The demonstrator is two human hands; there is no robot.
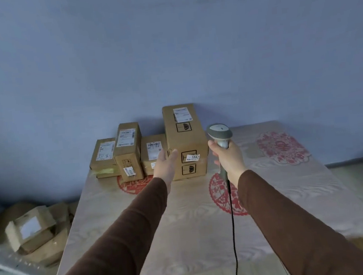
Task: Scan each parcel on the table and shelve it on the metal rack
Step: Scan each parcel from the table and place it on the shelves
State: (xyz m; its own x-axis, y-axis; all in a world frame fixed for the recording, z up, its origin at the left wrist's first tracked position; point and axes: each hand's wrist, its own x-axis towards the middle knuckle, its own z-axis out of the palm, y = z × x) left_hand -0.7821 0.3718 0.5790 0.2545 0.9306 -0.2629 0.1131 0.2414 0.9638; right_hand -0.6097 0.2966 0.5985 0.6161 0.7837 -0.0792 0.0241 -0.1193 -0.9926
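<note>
Head view
Landmark: the tall parcel (185, 141), a brown carton standing at the far side of the table (185, 230), close to the blue wall (167, 50); a sticker reading 1042 sits on its near face.
Other parcels: three smaller cartons stand in a row just left of the tall parcel: a low parcel (154, 153) touching it, then a narrow parcel (128, 151), then a flat parcel (103, 156) furthest left.
Left hand (165, 163): fingers straight and spread, holding nothing, reaching at the tall parcel's near left edge; whether it touches, I cannot tell.
Right hand (228, 158): fingers wrapped round the handle of the scanner (219, 133), just right of the tall parcel.
Scanner cable (233, 232): hangs down towards the table's near edge.
Floor boxes (33, 231): piled far left of the tall parcel, below table height.
</note>
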